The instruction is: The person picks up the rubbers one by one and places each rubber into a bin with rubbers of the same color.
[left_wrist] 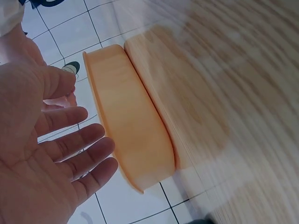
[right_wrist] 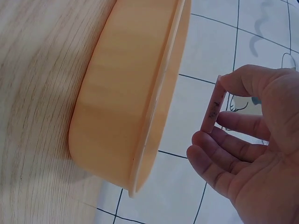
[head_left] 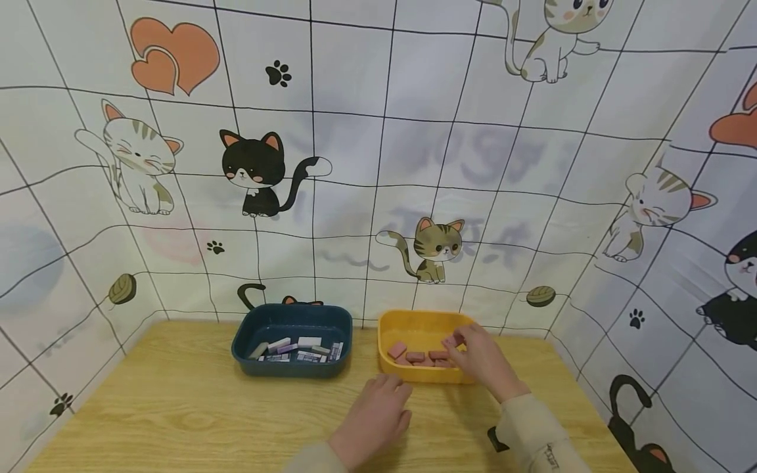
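Observation:
My right hand (head_left: 481,358) pinches a pink eraser (right_wrist: 213,105) between thumb and fingertips, over the right side of a yellow bin (head_left: 422,373). Dark marks show on that eraser's narrow face. Inside the bin lie several more pink erasers (head_left: 415,357). The left hand (head_left: 378,410) hovers in front of the bin, and in the left wrist view its fingers (left_wrist: 88,161) are loosely extended with nothing held. To the left stands a dark blue bin (head_left: 290,370) containing several white and purple erasers (head_left: 309,342), some in printed sleeves.
Both bins stand at the back of a wood-grain table (head_left: 195,420). Behind and at the sides hangs a white grid-patterned cloth (head_left: 349,151) printed with cats, hearts and paw prints. A small black object (head_left: 497,439) shows beside the right sleeve.

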`<state>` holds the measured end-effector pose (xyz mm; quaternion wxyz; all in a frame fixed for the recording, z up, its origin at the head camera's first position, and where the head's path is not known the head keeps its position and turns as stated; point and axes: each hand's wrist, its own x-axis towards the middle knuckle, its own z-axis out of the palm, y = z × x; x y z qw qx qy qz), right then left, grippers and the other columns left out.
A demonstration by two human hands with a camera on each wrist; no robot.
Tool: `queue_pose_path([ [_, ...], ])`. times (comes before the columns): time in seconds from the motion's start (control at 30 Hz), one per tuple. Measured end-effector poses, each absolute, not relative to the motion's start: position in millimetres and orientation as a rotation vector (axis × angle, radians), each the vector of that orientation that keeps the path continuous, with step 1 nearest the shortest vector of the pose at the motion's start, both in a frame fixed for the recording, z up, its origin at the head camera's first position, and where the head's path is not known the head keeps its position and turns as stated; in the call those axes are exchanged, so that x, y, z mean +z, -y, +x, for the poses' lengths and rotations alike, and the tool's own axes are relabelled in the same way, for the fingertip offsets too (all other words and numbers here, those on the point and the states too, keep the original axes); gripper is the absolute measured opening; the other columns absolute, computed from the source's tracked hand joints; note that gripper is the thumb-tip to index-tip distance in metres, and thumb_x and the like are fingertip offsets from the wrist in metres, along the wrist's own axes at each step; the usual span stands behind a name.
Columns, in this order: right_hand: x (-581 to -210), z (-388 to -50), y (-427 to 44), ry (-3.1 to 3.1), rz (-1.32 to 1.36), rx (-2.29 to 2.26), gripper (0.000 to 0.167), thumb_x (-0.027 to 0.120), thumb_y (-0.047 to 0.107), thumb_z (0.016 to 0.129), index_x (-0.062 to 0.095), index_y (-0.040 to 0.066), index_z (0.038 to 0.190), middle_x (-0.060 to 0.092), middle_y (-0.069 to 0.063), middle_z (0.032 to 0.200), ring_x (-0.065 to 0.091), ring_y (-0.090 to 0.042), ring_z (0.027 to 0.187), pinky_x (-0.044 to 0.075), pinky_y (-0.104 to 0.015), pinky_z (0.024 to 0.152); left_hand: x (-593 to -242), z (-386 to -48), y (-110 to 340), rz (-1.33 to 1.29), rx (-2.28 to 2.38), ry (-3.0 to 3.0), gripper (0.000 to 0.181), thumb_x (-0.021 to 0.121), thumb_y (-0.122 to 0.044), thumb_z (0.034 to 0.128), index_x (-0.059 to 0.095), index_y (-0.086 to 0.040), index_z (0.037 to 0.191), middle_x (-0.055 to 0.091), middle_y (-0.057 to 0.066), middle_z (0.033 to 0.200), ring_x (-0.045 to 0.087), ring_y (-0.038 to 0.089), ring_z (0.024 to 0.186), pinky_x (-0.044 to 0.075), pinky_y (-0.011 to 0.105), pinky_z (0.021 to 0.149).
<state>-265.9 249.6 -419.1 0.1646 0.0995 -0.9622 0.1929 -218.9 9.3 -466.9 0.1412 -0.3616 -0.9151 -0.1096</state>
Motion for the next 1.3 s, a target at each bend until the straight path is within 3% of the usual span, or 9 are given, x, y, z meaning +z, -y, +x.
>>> queue_pose_path([
  [0.23,-422.1,-285.7,-252.9,2.831,0.191,0.582,0.021,0.072,0.024,0.097,0.068,0.005,0.09,0.064,-0.011,0.092,0.056,-0.02,0.077,0.052,-0.04,0.074,-467.5,-218.2,-17.0,-1.077,-0.307,2.669,0.017,0.072,-0.028,0.0939,0.067,-0.015,0.105,0.059,-0.002,0.1,0.055,0.014,0.091,0.048,0.032,0.078],
  [0.53,-432.0,-305.8,-257.5,2.932,0.055,0.644,0.025,0.072,0.022,0.097,0.06,0.005,0.083,0.056,-0.006,0.077,0.051,-0.019,0.065,0.044,-0.033,0.061,-471.9,-217.4,-22.8,-1.106,-0.268,2.665,0.014,0.073,-0.028,0.0926,0.069,-0.017,0.1,0.058,-0.004,0.094,0.054,0.012,0.086,0.045,0.028,0.071],
  [0.7,-440.1,-314.6,-260.9,2.996,-0.1,0.762,0.027,0.072,0.025,0.097,0.059,0.004,0.087,0.055,-0.006,0.073,0.054,-0.017,0.054,0.043,-0.028,0.053,-471.5,-216.2,-25.9,-1.118,-0.291,2.711,0.014,0.073,-0.029,0.0935,0.068,-0.018,0.1,0.056,-0.005,0.093,0.051,0.011,0.085,0.044,0.028,0.071],
  [1.07,-440.8,-322.3,-263.4,2.994,-0.195,0.817,0.031,0.064,0.02,0.098,0.065,-0.008,0.109,0.063,-0.019,0.097,0.061,-0.022,0.055,0.05,-0.028,0.051,-472.9,-215.2,-23.7,-1.081,-0.31,2.754,0.017,0.074,-0.03,0.0926,0.07,-0.017,0.103,0.059,-0.004,0.097,0.055,0.012,0.09,0.047,0.031,0.077],
  [1.13,-437.5,-319.7,-264.3,2.988,-0.173,0.809,0.034,0.062,0.02,0.099,0.065,-0.01,0.114,0.063,-0.022,0.104,0.065,-0.025,0.055,0.053,-0.03,0.054,-473.2,-215.1,-21.2,-1.065,-0.323,2.771,0.018,0.074,-0.03,0.0927,0.071,-0.016,0.104,0.06,-0.003,0.099,0.056,0.013,0.093,0.049,0.033,0.081],
  [1.3,-427.4,-306.4,-265.9,2.939,-0.039,0.675,0.034,0.062,0.021,0.099,0.067,-0.008,0.116,0.065,-0.023,0.111,0.067,-0.032,0.082,0.057,-0.048,0.084,-471.3,-214.0,-11.3,-1.038,-0.34,2.807,0.02,0.072,-0.029,0.0939,0.071,-0.015,0.108,0.062,-0.002,0.105,0.057,0.016,0.098,0.051,0.038,0.088],
])
